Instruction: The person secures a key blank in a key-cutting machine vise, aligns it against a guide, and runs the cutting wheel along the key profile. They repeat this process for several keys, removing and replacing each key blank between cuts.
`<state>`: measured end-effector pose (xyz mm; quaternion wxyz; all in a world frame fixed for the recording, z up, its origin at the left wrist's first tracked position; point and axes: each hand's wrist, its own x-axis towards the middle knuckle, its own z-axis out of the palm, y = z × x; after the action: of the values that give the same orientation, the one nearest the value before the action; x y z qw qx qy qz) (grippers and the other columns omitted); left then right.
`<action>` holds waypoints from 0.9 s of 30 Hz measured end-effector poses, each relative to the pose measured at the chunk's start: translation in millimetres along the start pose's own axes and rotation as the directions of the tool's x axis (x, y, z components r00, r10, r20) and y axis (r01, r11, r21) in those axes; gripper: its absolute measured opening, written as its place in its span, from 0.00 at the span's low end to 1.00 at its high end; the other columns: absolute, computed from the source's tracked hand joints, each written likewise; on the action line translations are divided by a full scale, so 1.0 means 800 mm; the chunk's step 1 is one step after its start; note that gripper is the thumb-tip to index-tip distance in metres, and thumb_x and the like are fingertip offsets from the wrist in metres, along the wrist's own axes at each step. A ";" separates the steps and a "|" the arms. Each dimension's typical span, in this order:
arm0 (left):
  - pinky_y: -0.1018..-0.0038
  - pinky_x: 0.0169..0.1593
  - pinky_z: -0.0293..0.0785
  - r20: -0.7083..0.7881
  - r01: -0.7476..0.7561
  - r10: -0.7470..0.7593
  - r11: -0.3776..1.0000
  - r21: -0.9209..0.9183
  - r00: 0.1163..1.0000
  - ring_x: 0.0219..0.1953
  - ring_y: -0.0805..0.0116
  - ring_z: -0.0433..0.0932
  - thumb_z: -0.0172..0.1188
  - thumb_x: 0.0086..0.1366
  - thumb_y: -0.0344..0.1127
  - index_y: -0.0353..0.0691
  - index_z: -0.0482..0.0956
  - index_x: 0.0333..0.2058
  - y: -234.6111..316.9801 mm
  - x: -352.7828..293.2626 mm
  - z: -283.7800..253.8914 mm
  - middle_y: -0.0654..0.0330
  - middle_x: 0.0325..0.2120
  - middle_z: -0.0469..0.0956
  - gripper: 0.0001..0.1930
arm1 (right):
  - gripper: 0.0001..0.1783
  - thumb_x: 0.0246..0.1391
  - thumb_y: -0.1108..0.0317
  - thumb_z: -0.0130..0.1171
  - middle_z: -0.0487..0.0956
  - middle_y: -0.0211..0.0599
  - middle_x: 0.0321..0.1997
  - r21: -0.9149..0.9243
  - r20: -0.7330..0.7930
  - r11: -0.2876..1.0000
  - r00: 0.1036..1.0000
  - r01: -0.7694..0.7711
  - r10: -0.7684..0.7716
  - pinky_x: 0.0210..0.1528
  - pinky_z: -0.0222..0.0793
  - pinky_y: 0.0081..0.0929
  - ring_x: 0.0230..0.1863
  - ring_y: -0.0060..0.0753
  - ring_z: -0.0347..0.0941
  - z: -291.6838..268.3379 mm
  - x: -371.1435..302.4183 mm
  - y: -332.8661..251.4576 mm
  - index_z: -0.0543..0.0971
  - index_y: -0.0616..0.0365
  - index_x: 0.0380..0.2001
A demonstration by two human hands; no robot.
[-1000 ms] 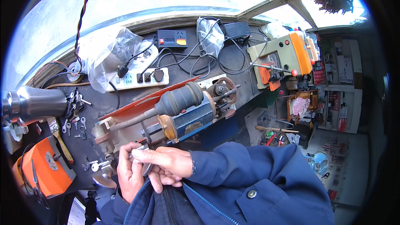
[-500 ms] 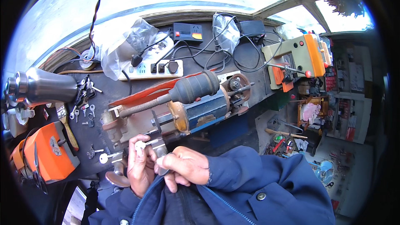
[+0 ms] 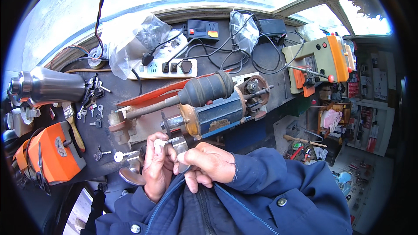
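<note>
A key-cutting machine [image 3: 220, 112] with a blue motor body lies across the bench before me. At its front are two clamps; the left clamp [image 3: 136, 159] holds a key [image 3: 119, 156] by its blade, its round head sticking out leftward. My left hand [image 3: 156, 172] pinches the pale head of a second key [image 3: 160, 143] between thumb and finger, its blade lying at the right clamp [image 3: 177, 142]. My right hand [image 3: 210, 162] is closed on the knob [image 3: 184, 168] under that clamp. Just behind the second key stands a toothed cutting wheel [image 3: 165, 123]. The left clamp's round knob [image 3: 132, 176] is untouched.
Loose keys [image 3: 96, 115], a brush [image 3: 73, 126], a steel flask [image 3: 54, 86] and an orange machine [image 3: 50, 153] occupy the left side. Behind stand a power strip [image 3: 163, 68], plastic bags and tangled cables. A beige-and-orange machine [image 3: 314, 63] is at the right.
The view has shifted slightly. Both clamps, with the keys and my hands on them, have moved a little right and toward the machine. Each hand keeps its hold.
</note>
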<state>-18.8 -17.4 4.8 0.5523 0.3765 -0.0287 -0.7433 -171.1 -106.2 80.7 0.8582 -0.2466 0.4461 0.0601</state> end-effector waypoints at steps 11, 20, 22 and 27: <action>0.80 0.29 0.67 0.028 0.034 -0.034 0.999 -0.021 0.999 0.27 0.75 0.72 0.46 0.77 0.45 0.42 0.63 0.54 0.004 0.001 -0.004 0.61 0.27 0.72 0.15 | 0.31 0.67 0.49 0.38 0.80 0.41 0.21 -0.057 -0.021 0.998 1.000 0.007 -0.008 0.20 0.62 0.20 0.15 0.18 0.64 0.001 0.000 -0.012 0.77 0.70 0.36; 0.79 0.29 0.68 0.012 0.041 -0.042 0.999 0.026 0.999 0.26 0.74 0.71 0.46 0.76 0.47 0.44 0.62 0.54 0.005 0.001 -0.004 0.58 0.27 0.72 0.17 | 0.29 0.66 0.50 0.38 0.81 0.40 0.22 -0.071 -0.021 0.996 0.998 -0.053 0.051 0.22 0.62 0.19 0.16 0.16 0.63 0.001 -0.004 -0.021 0.78 0.67 0.32; 0.79 0.29 0.68 0.015 0.039 -0.040 0.999 0.027 0.999 0.26 0.74 0.70 0.46 0.76 0.47 0.44 0.63 0.54 0.005 0.001 -0.005 0.58 0.27 0.72 0.17 | 0.29 0.66 0.50 0.39 0.81 0.41 0.22 -0.064 -0.029 0.996 0.998 -0.058 0.057 0.22 0.62 0.18 0.16 0.16 0.63 0.001 -0.004 -0.021 0.78 0.66 0.33; 0.78 0.29 0.68 0.039 0.014 -0.016 0.999 0.049 0.999 0.23 0.72 0.70 0.46 0.76 0.47 0.42 0.63 0.54 0.002 0.002 -0.008 0.58 0.25 0.71 0.17 | 0.26 0.66 0.52 0.41 0.81 0.42 0.22 -0.023 -0.062 0.996 0.994 -0.088 0.086 0.22 0.61 0.17 0.16 0.16 0.62 0.005 -0.005 -0.022 0.77 0.66 0.39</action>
<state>-13.9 -16.9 0.6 0.5367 0.3753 -0.0551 -0.7537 -164.8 -119.3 92.3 0.8376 -0.2395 0.4817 0.0955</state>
